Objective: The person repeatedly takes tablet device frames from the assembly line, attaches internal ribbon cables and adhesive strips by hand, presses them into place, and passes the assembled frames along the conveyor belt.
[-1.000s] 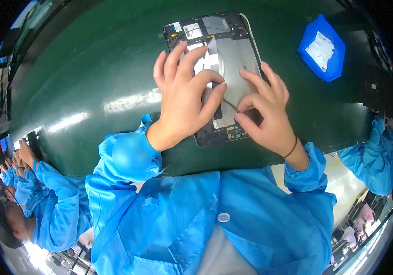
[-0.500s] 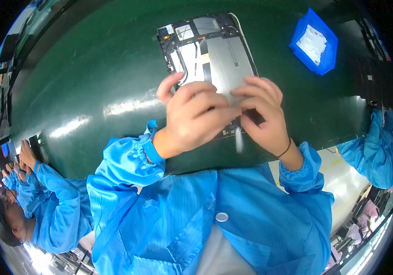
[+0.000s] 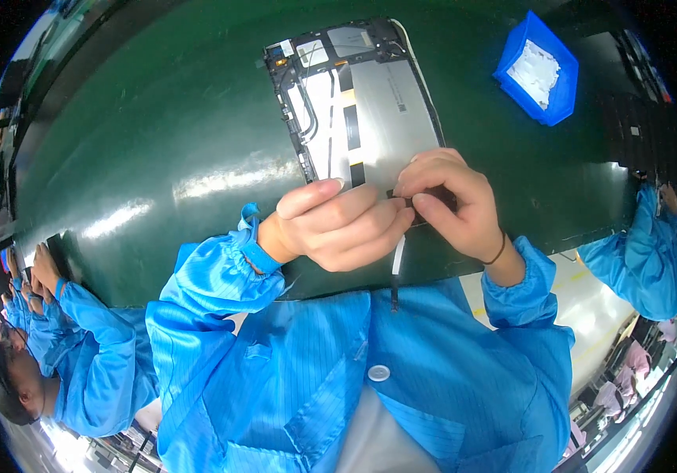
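An opened tablet [image 3: 386, 102] lies on the green table, its inside up, showing silver plates, a black frame and thin cables along its left side. Over its near end my hands meet at the fingertips. My left hand [image 3: 346, 225] is closed, fingers curled, its thumb by the tablet's lower left. My right hand [image 3: 456, 201] pinches thumb and forefinger together. A narrow white strip with a black end [image 3: 398, 264] hangs from the meeting fingertips, below the tablet's near edge; its upper end is hidden by my fingers.
A blue bin [image 3: 563, 98] holding white pieces stands at the far right of the green table [image 3: 157, 110]. On the left sits a person in a blue smock [image 3: 110, 355], hands at the table edge. Another blue sleeve [image 3: 638, 268] shows at the right.
My hands have closed together at the fingertips, the left one lower and off the tablet's middle. The white strip, a blur before, now hangs longer, showing its black end.
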Tool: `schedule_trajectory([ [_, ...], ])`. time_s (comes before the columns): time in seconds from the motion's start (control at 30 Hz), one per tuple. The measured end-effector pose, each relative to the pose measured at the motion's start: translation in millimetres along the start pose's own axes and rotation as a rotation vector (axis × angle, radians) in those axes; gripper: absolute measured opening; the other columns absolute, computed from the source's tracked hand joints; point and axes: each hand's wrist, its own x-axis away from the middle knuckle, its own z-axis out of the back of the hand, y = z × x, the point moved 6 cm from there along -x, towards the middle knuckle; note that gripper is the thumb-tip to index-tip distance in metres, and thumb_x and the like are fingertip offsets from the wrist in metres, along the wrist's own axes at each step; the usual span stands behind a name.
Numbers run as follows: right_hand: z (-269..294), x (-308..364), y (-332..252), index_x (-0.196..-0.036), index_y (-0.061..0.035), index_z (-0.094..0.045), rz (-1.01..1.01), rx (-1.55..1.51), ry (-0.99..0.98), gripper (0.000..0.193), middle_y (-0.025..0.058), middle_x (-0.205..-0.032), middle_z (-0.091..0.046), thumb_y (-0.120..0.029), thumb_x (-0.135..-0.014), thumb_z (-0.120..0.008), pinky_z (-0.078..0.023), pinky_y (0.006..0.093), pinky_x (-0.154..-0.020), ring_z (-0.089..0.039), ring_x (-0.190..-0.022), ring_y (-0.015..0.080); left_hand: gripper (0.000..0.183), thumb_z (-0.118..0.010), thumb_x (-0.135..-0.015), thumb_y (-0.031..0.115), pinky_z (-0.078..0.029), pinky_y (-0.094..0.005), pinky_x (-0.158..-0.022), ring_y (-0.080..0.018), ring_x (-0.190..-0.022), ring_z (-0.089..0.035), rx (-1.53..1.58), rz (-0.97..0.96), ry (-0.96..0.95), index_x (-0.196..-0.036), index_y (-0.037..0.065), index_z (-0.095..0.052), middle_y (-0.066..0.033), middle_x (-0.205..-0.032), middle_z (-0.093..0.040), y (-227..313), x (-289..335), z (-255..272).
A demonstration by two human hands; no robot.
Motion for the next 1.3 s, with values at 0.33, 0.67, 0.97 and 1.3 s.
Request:
schedule_trajectory([
  [0.33, -0.4, -11.5, -7.7, -0.087, -0.0103, -0.064, 0.023, 0.305, -0.16, 0.008, 0.0045, -0.092, -0.066, -0.016, -0.084, -0.069, -0.042, 0.039, -0.09, -0.061, -0.097, 0.0243, 0.016, -0.066, -0.074, 0.02, -0.032, -0.034, -0.099, -0.0077, -0.088, -0.059, 0.065, -0.178, -0.031, -0.088, 0.024, -0.072, 0.0094, -0.089, -0.064, 8.5, 3.5, -0.6],
  [0.67, 8.8, -11.1, -0.7, -0.087, -0.0096, -0.059, -0.009, 0.291, -0.077, 0.007, 0.0045, -0.087, -0.061, -0.013, -0.087, -0.064, -0.041, 0.0393, -0.088, -0.058, -0.09, 0.0257, 0.019, -0.066, -0.074, 0.02, -0.031, -0.0332, -0.096, -0.0059, -0.087, -0.06, 0.13, -0.192, -0.15, -0.091, 0.024, -0.074, 0.0115, -0.091, -0.067, 6.1, -0.1, -4.4],
  [0.97, 5.9, -16.2, -12.0, -0.083, -0.0117, -0.064, 0.109, 0.362, -0.15, 0.008, 0.0042, -0.086, -0.063, -0.015, -0.081, -0.071, -0.041, 0.036, -0.088, -0.059, -0.087, 0.0247, 0.013, -0.068, -0.075, 0.021, -0.032, -0.0325, -0.095, -0.0061, -0.088, -0.06, 0.181, -0.198, -0.115, -0.087, 0.023, -0.072, 0.0105, -0.091, -0.068, 7.7, 3.4, -4.7],
  [1.3, 177.7, -23.3, 15.5, -0.101, -0.0047, -0.072, -0.034, 1.106, 0.639, 0.016, 0.0054, -0.083, -0.071, -0.013, -0.087, -0.071, -0.051, 0.0266, -0.069, -0.066, -0.074, 0.0128, 0.014, -0.075, -0.074, 0.012, -0.028, -0.0391, -0.102, -0.0164, -0.093, -0.062, 0.529, 0.519, -0.256, -0.087, 0.016, -0.071, 0.0047, -0.087, -0.068, -43.3, -8.3, -37.8],
])
